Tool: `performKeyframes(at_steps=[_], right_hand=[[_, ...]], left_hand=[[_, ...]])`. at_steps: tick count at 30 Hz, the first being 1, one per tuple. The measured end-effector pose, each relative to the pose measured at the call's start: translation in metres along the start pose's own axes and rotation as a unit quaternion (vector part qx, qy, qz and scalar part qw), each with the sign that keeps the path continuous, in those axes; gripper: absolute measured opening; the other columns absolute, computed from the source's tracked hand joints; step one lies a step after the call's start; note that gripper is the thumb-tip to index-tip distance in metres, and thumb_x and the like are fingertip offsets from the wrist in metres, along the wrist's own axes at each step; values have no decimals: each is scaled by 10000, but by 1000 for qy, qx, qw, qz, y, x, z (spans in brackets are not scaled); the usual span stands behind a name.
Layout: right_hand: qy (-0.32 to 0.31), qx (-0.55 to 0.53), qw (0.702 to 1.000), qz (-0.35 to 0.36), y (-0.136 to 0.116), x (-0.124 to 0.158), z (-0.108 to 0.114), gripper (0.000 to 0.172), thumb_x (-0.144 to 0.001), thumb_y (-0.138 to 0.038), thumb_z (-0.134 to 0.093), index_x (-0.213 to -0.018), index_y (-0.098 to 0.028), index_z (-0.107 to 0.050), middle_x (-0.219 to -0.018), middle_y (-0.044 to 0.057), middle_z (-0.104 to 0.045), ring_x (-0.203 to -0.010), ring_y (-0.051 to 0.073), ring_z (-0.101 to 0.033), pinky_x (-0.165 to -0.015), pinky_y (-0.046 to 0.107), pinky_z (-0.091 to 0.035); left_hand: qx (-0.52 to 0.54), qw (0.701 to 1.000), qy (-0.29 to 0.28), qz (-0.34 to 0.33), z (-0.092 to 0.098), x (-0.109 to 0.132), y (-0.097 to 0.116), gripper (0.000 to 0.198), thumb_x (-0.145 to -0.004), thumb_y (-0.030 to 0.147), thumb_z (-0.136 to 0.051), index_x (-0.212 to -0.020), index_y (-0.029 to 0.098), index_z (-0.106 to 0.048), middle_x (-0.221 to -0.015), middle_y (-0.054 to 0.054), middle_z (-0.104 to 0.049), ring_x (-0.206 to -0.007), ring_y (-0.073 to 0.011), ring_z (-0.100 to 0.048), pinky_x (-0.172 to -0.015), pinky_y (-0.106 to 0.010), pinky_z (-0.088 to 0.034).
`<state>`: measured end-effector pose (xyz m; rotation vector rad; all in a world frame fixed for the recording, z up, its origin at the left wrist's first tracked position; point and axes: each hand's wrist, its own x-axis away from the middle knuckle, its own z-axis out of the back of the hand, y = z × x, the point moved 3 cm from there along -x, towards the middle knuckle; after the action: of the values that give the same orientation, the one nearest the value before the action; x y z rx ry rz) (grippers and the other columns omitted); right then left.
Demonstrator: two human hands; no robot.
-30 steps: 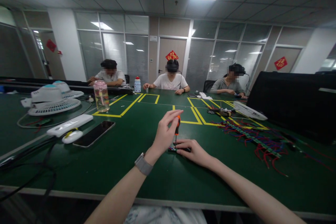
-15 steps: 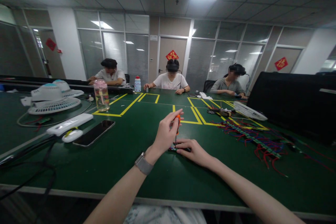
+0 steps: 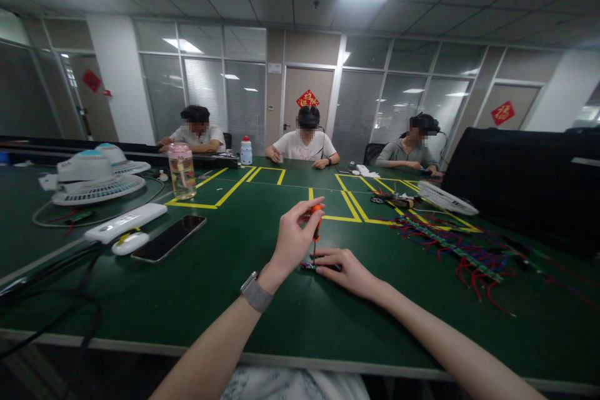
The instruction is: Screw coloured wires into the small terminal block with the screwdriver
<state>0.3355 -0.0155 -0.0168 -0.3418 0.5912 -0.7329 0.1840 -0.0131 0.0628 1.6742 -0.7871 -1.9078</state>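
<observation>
My left hand (image 3: pixel 294 234), with a watch (image 3: pixel 257 292) on its wrist, is closed around the orange and black handle of a screwdriver (image 3: pixel 317 230). The screwdriver stands nearly upright, its thin shaft pointing down at a small green circuit board (image 3: pixel 308 267) on the green table (image 3: pixel 328 325). Low on the tabletop, my right hand (image 3: pixel 344 270) pinches the right side of that board between thumb and fingers, close beside the screwdriver's tip. My fingers hide part of the board, and the exact spot the tip touches is too small to make out.
Right of my hands lie a strip of circuit boards with red and blue wires (image 3: pixel 462 253), a white keyboard (image 3: pixel 445 198) and a black monitor (image 3: pixel 520 187). To the left are a phone (image 3: pixel 169 239), power strip (image 3: pixel 126 222), bottle (image 3: pixel 182 172) and fans (image 3: pixel 96 178). Several people sit opposite.
My left fingers have shifted around the screwdriver handle and opened slightly at the top. My right hand and the board stay put. Across the table, one person's hand has moved inward.
</observation>
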Motion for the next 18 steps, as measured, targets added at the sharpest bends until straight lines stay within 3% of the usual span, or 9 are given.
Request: performKeyframes(at_steps=[4,7,11,15,18], right_hand=[[4,2,1000,-3,1,0,0,262,-879,-338,-546,-1068,-254,-707,-1186,60,-658,-1117,232,-598,-961,362,-467],[3,4,1000,3,2,0,-1,263,-882,-340,-539,-1068,-260,-706,-1185,56,-659,-1122,234,-595,-962,370,-466],[3,3,1000,7,1,0,-1,267,-884,-336,-535,-1077,-258,-702,-1198,54,-652,-1125,233,-593,-964,368,-465],[5,4,1000,9,0,1,-1,260,-884,-322,-537,-1067,-247,-706,-1170,52,-667,-1123,226,-594,-969,359,-460],[5,5,1000,13,-2,1,0,260,-890,-322,-527,-1056,-240,-711,-1163,55,-670,-1116,224,-597,-964,353,-463]], left_hand=[[-146,987,57,-47,6,1,6,187,-812,321,-620,-939,210,-701,-934,-50,-576,-871,-159,-589,-797,-295,-501],[-221,970,73,-67,8,2,8,274,-866,336,-538,-1079,227,-670,-1108,-87,-548,-1030,-196,-554,-931,-368,-454],[-126,991,32,-44,4,1,5,351,-922,274,-420,-1220,194,-586,-1281,-99,-557,-1188,-200,-520,-1024,-372,-406],[31,999,-8,29,-3,0,1,308,-874,278,-518,-1138,169,-633,-1080,-94,-675,-938,-179,-657,-849,-310,-524],[16,1000,-2,18,-2,-1,4,227,-820,266,-601,-1005,166,-685,-957,-71,-672,-844,-157,-647,-760,-264,-532]])
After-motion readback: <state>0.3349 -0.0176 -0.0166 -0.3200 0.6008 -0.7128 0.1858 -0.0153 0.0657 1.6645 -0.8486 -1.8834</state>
